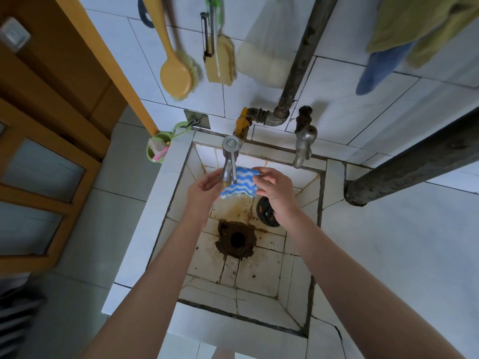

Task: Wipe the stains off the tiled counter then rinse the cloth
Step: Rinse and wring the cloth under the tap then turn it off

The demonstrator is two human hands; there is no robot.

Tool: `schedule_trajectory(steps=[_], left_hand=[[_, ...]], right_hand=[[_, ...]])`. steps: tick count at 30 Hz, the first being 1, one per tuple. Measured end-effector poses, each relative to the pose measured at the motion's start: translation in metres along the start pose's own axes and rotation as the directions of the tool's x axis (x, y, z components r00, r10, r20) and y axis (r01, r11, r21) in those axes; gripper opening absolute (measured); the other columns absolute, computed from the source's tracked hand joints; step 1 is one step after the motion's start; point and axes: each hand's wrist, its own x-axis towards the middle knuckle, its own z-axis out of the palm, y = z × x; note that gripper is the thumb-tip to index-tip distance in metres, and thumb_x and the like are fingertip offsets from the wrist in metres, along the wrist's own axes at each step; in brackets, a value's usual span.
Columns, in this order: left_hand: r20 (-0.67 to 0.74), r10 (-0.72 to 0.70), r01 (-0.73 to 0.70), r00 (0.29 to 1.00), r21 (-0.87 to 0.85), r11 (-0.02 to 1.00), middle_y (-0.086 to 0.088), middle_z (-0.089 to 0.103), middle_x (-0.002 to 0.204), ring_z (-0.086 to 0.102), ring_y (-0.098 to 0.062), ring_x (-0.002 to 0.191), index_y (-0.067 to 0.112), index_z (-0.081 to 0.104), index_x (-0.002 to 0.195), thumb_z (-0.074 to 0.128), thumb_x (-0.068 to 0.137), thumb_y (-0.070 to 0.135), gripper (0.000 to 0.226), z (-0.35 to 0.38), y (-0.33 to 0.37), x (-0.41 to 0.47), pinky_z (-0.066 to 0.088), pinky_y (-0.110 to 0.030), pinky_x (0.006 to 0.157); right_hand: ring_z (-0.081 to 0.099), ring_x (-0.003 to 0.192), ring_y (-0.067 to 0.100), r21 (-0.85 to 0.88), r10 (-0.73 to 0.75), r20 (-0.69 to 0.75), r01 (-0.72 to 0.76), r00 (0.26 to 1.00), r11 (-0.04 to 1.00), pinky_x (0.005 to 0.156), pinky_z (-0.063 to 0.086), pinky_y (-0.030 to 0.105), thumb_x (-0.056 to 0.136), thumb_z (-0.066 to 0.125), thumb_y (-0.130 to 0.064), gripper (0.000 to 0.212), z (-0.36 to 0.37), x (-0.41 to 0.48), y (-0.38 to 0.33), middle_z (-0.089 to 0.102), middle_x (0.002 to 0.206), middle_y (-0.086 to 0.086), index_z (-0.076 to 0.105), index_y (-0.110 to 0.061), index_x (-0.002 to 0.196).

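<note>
The right hand (274, 189) pinches the upper right corner of the blue-and-white striped cloth (239, 186) between thumb and fingers. The left hand (204, 189) curls loosely at the cloth's left edge, fingers narrow; its grip is hidden behind the chrome tap (229, 161). The cloth hangs just under the tap spout at frame centre, above the stained tiled sink (261, 270) and its rusty drain (236, 239).
</note>
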Motion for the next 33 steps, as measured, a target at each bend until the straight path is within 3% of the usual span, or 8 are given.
schedule_trajectory(steps=[5,10,17,20,25,28,33], left_hand=[[0.004,0.004,-0.004,1.0,0.003,1.0,-0.003,0.068,0.097,0.064,-0.013,0.09,0.003,0.06,0.116,0.06,0.085,0.0,0.031,0.0,-0.004,0.005,0.051,-0.015,0.068],[-0.008,0.031,-0.03,0.999,0.018,0.999,-0.004,0.067,0.097,0.063,-0.011,0.086,0.004,0.061,0.113,0.059,0.086,-0.002,0.028,0.002,-0.004,0.005,0.049,-0.013,0.063],[-0.035,0.013,-0.015,0.999,-0.062,0.998,0.0,0.067,0.095,0.065,-0.005,0.082,0.015,0.063,0.099,0.055,0.087,-0.004,0.024,0.0,-0.002,0.003,0.052,-0.014,0.067],[-0.019,0.005,-0.007,1.0,-0.059,0.998,0.0,0.068,0.097,0.065,-0.009,0.087,0.013,0.063,0.102,0.055,0.088,-0.004,0.024,0.003,-0.002,0.006,0.052,-0.016,0.069],[-0.01,-0.014,0.014,1.0,-0.005,1.0,-0.006,0.066,0.107,0.064,-0.014,0.095,0.006,0.058,0.119,0.057,0.088,-0.001,0.032,0.01,-0.004,0.01,0.053,-0.019,0.074],[0.009,-0.016,0.015,1.0,0.01,1.0,-0.005,0.067,0.107,0.064,-0.015,0.097,0.011,0.06,0.115,0.058,0.087,0.002,0.029,0.009,-0.007,0.008,0.052,-0.024,0.08],[0.0,-0.027,0.027,1.0,0.019,0.999,-0.005,0.067,0.103,0.064,-0.014,0.093,0.007,0.059,0.117,0.058,0.088,0.003,0.029,0.002,-0.011,0.004,0.053,-0.018,0.074]], right_hand=[[0.061,0.091,0.023,0.01,0.0,-0.021,0.0,1.0,1.0,0.066,0.057,0.02,0.087,0.06,0.0,0.017,-0.001,-0.001,0.0,0.063,0.083,-0.002,0.061,-0.017,0.085],[0.061,0.088,0.019,0.004,0.015,-0.023,-0.015,1.0,1.0,0.066,0.055,0.017,0.088,0.059,-0.001,0.012,-0.002,-0.006,-0.003,0.062,0.083,-0.001,0.061,-0.01,0.096],[0.06,0.086,0.017,-0.047,0.002,0.005,-0.002,1.0,0.999,0.071,0.053,0.02,0.088,0.059,-0.002,0.013,0.004,-0.009,-0.005,0.061,0.082,-0.002,0.062,-0.012,0.096],[0.061,0.084,0.017,-0.049,-0.009,-0.025,0.008,1.0,0.999,0.077,0.053,0.028,0.087,0.06,-0.002,0.013,0.002,-0.009,-0.007,0.062,0.08,-0.003,0.063,-0.014,0.093],[0.061,0.08,0.013,-0.073,-0.019,-0.041,0.016,0.999,0.997,0.076,0.054,0.026,0.088,0.059,-0.003,0.013,-0.007,-0.008,-0.008,0.062,0.081,-0.002,0.063,-0.011,0.097],[0.061,0.081,0.013,-0.077,-0.013,-0.042,0.01,0.999,0.997,0.078,0.053,0.029,0.088,0.059,-0.003,0.013,-0.01,-0.01,-0.006,0.063,0.083,-0.001,0.062,-0.013,0.095],[0.061,0.086,0.018,-0.085,0.002,-0.007,-0.003,1.0,0.996,0.081,0.053,0.035,0.088,0.059,-0.003,0.012,-0.007,-0.013,-0.001,0.063,0.085,0.001,0.063,-0.013,0.093]])
